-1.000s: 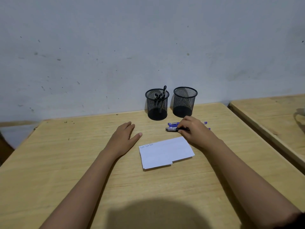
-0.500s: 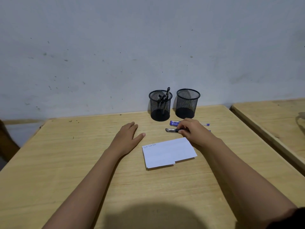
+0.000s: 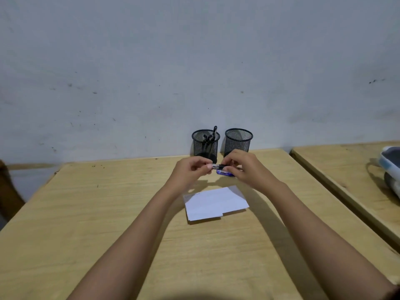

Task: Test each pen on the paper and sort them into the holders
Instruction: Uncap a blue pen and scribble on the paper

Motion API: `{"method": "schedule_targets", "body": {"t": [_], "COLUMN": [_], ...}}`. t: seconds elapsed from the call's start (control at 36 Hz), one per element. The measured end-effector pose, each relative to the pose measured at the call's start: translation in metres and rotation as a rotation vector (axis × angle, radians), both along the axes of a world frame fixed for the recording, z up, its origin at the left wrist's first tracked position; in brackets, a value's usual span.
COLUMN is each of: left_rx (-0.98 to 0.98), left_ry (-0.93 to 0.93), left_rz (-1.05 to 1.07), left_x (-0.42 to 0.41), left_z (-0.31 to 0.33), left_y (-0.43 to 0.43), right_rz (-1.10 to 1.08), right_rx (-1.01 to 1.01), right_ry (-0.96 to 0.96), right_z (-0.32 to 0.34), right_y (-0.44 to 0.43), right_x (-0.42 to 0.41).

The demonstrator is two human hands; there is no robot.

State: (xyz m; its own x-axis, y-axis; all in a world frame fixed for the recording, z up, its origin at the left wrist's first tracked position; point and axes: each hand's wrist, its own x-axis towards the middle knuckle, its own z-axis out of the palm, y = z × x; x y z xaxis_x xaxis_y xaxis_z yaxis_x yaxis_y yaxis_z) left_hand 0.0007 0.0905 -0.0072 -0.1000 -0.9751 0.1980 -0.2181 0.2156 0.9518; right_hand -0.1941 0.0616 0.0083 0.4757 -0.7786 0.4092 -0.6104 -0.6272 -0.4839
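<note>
Head view: both hands are raised above the table (image 3: 108,213), just in front of the two mesh holders, and they share one pen (image 3: 217,166) between them. The left hand (image 3: 191,171) is curled, its fingertips pinching the pen's pale left end; the right hand (image 3: 249,169) is curled round the dark right part, most of which it hides. The pen lies level, its long axis running left to right across the view, roughly parallel to the table's far edge. Each hand has one end, so neither is nearer. This looks like the cap coming off, and if so the pull has to run straight along that left-right axis, the hands drawing apart; which end carries the cap I cannot tell. The paper (image 3: 216,203) lies flat on the table below the hands and nearer the person, with faint scribbles in its far left corner, so the tip must next come down and toward the body to reach it. Blue pens (image 3: 225,173) lie on the table beneath the held pen, partly hidden by the right hand. The left holder (image 3: 200,146) has dark pens (image 3: 211,137) standing in it; the right holder (image 3: 238,144) appears to hold none.
</note>
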Motion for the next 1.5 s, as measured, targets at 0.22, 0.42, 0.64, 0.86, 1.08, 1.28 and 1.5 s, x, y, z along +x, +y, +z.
{"method": "schedule_targets", "body": {"t": [0.22,0.42,0.64,0.86,1.08,1.28,1.5], "left_rx": [-0.072,-0.088,-0.037,-0.024,-0.027,0.097,0.116], "left_ry": [0.204,0.361,0.39,0.262,0.109,0.127,-0.017], "left_rz": [0.056,0.106,0.087,0.105,0.133,0.409,0.312], "left_x": [0.016,0.033,0.034,0.035,0.041,0.139,0.078], "left_z": [0.007,0.008,0.01,0.006,0.008,-0.01,-0.034], "left_y": [0.014,0.027,0.031,0.034,0.03,0.044,0.03], "right_rz": [0.024,0.02,0.01,0.003,0.01,-0.243,-0.179], "right_rx": [0.013,0.359,0.727,0.727,0.7,0.535,0.611], "right_ry": [-0.18,-0.591,-1.318,-1.242,-1.141,-1.601,-1.219], "right_z": [0.003,0.007,-0.004,-0.002,-0.001,0.008,-0.016], "right_y": [0.012,0.024,0.038,0.032,0.029,0.01,0.021], "right_x": [-0.004,0.004,0.05,0.062,0.065,-0.021,0.02]}}
